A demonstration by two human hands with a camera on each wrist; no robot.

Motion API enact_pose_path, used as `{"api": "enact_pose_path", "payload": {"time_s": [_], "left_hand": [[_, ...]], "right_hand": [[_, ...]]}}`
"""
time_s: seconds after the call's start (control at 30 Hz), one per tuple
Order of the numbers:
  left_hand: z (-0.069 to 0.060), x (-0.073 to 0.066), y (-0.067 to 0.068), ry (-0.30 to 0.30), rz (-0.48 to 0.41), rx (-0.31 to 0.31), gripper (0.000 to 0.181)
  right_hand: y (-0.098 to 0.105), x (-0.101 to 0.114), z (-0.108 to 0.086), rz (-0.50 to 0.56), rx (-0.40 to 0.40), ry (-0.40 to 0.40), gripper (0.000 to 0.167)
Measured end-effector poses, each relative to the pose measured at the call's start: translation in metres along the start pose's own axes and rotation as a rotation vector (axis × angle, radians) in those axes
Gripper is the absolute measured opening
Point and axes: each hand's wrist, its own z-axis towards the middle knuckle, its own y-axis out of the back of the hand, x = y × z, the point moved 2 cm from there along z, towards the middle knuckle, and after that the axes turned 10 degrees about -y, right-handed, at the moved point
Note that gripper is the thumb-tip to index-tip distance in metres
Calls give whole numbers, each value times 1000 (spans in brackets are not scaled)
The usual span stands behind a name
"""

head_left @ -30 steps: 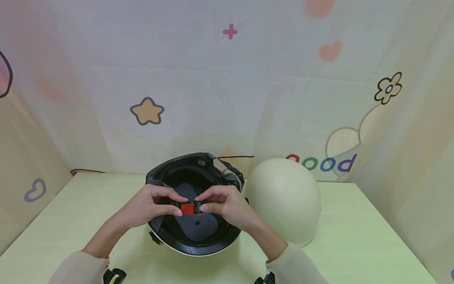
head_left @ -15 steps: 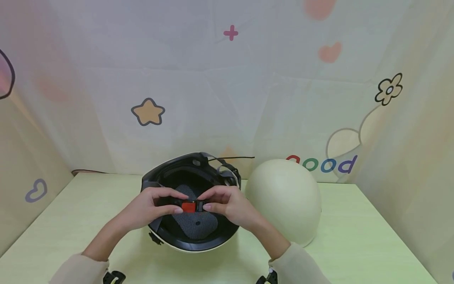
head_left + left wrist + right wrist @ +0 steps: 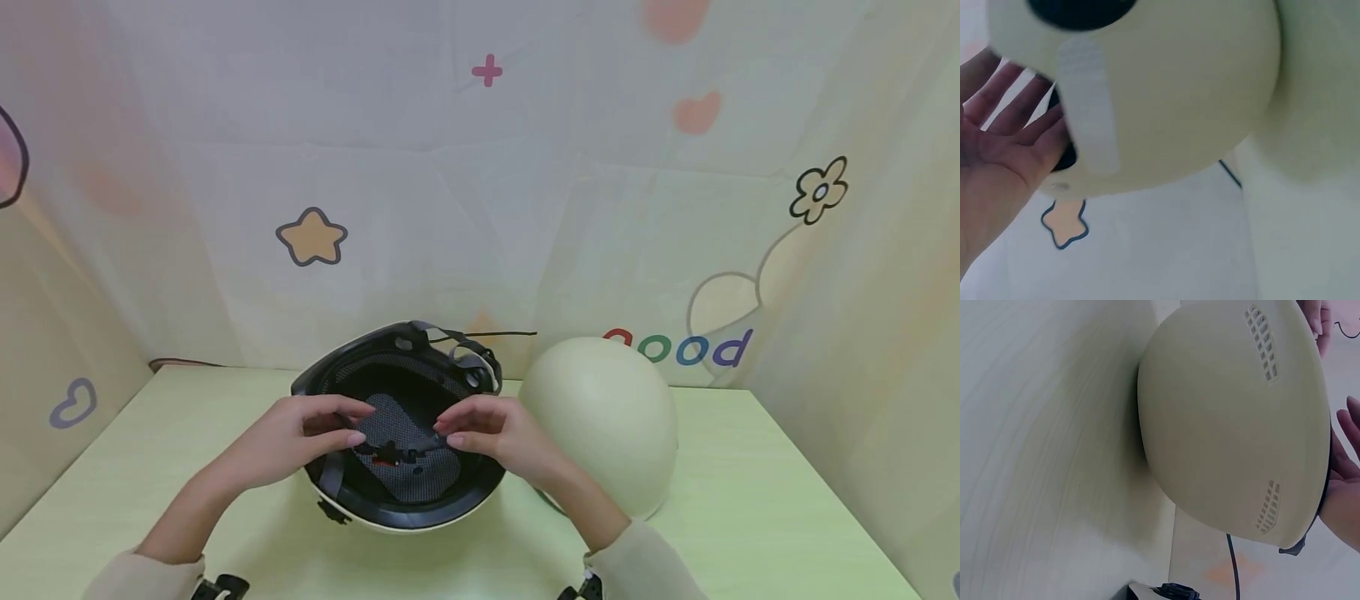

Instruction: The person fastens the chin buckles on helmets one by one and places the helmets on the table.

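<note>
An upturned helmet (image 3: 408, 518) with a black padded inside rests on the table in the head view. Its chin strap buckle (image 3: 386, 455), black with a bit of red, hangs low inside the helmet, below both hands. My left hand (image 3: 288, 440) is over the left rim, thumb and fingers apart and holding nothing. Over the right side is my right hand (image 3: 504, 435), fingers loosely bent; whether its fingertips touch the strap I cannot tell. Both wrist views show the smooth cream outer shell (image 3: 1191, 94), with vent grilles (image 3: 1264, 347) in the right one.
A second cream helmet (image 3: 600, 425) stands dome up just right of the first, close by my right forearm. The pale green table (image 3: 757, 500) ends at a printed curtain (image 3: 420, 208) behind. A thin dark cord (image 3: 502, 334) runs behind the helmets.
Both hands pinched the red and black buckle between them earlier. They have let it go and moved apart, and the buckle has dropped down into the helmet. The helmet has tilted slightly left.
</note>
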Motion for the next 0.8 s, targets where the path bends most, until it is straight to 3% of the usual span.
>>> {"api": "enact_pose_path", "payload": {"time_s": [0.13,0.27,0.43,0.57,0.63,0.8], "left_hand": [[-8,-6,15,48,-6,-33,35],[-20,-5,28,92,34,-104,36],[-38,5,37,142,81,-212,36],[-51,19,38,135,123,-270,36],[-57,27,36,125,115,-268,39],[-67,45,24,123,-1,-186,48]], "right_hand": [[0,1,-4,-5,8,-15,26],[-5,7,-9,-48,51,6,26],[-13,13,-15,-167,131,69,25],[-22,18,-18,-237,169,96,25],[-28,19,-19,-257,188,100,26],[-43,15,-19,-319,210,110,29]]}}
